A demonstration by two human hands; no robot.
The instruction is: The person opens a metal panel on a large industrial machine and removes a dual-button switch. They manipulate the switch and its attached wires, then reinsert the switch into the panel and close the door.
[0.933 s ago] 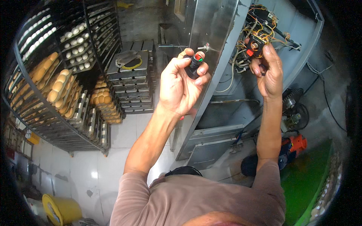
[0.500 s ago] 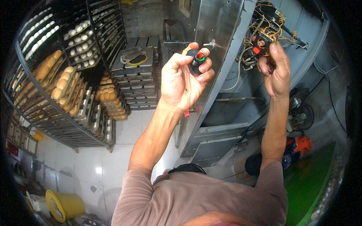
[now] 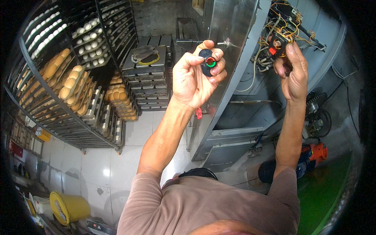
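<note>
My left hand grips a short black cylindrical switch piece, its round end showing a red and green inside. The fingers wrap round its sides, near a metal panel with a threaded stud. My right hand is raised to the open cabinet, its fingertips closed at the edge of a black switch block with a red part. Yellow and white wires crowd round that block. Part of the right hand's grip is hidden behind its own fingers.
The grey cabinet stands open before me. To the left is a wheeled rack of bread and pale dough trays, beside stacked metal pans. A yellow bucket sits lower left; a black-and-orange machine lies right.
The view has shifted slightly, moving the scene a little right. The switch piece in my left hand has turned so its round end faces me more. My right hand stays at the switch block.
</note>
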